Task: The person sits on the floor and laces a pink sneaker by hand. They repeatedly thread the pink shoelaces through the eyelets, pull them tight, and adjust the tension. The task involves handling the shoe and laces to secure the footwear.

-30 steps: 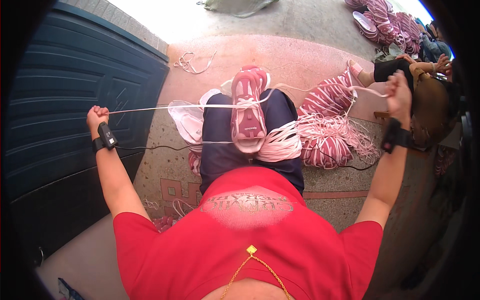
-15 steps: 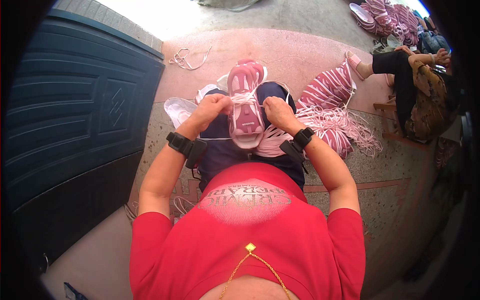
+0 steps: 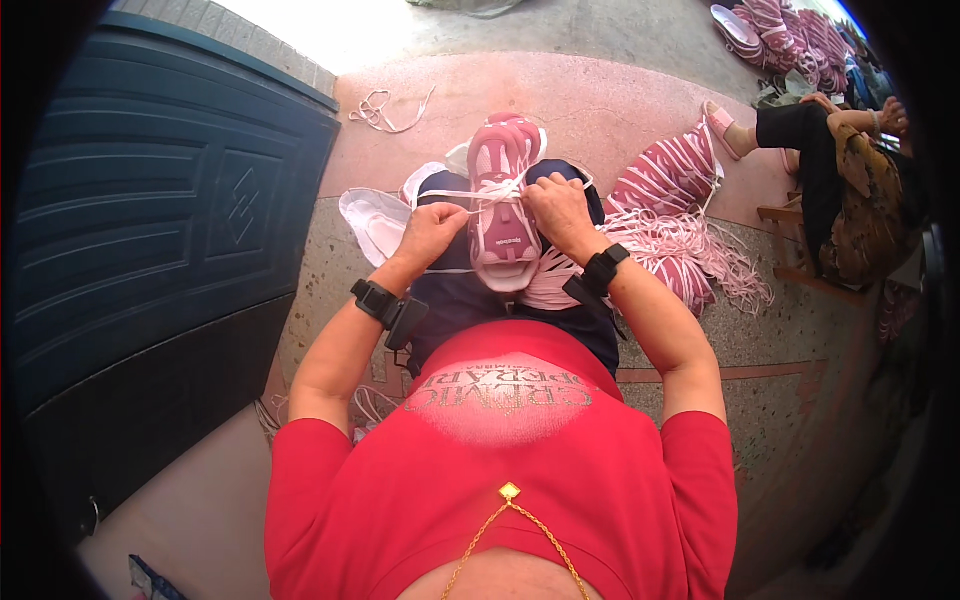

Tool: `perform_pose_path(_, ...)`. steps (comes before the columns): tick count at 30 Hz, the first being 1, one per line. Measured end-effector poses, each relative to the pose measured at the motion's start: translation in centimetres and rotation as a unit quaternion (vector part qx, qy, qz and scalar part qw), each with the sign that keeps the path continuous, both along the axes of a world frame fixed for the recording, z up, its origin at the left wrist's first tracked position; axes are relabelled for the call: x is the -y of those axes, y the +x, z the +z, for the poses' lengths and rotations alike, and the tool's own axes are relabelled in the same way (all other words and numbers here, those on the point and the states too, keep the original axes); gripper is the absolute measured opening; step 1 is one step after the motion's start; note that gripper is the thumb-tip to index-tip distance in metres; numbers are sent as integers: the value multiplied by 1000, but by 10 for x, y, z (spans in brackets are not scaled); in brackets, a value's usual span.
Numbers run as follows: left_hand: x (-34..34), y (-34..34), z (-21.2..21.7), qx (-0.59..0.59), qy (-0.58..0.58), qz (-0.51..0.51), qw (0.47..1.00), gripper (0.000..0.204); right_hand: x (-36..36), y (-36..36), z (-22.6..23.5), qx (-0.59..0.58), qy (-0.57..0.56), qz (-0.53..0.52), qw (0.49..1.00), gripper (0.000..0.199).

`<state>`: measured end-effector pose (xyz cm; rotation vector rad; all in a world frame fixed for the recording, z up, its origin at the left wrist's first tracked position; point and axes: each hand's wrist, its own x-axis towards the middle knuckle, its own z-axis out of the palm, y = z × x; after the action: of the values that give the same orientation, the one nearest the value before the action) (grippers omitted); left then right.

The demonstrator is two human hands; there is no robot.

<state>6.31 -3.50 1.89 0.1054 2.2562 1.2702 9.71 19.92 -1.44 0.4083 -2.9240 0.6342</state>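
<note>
A dark blue door (image 3: 150,250) stands left; pink-striped shoe uppers (image 3: 670,180) lie heaped right.

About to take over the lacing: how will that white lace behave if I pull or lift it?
Probably floppy: the white lace droops in loose curves between the left hand and right hand. Likely light, since thin. It may slip through the pink shoe eyelets unless pinched.

A pink shoe (image 3: 503,205) rests on the lap of a seated person in a red shirt (image 3: 500,470), with the left hand (image 3: 432,230) and right hand (image 3: 558,205) each pinching a white lace (image 3: 470,196) over its top. A dark door (image 3: 150,260) stands at left. To the right, pink shoes (image 3: 670,200) lie heaped on the floor (image 3: 600,90), beside another seated person (image 3: 850,190).
</note>
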Motion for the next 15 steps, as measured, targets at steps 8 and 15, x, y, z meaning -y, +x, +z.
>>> perform_pose_path(8, -1, 0, -1, -149, -133, -12, 980, 27, 3, 6, -1, -21, -2, -69, 997, 13)
perform_pose_path(15, -1, 2, -2, -183, -141, -36, 972, 24, 5, 6, -2, -19, -6, -72, 997, 13)
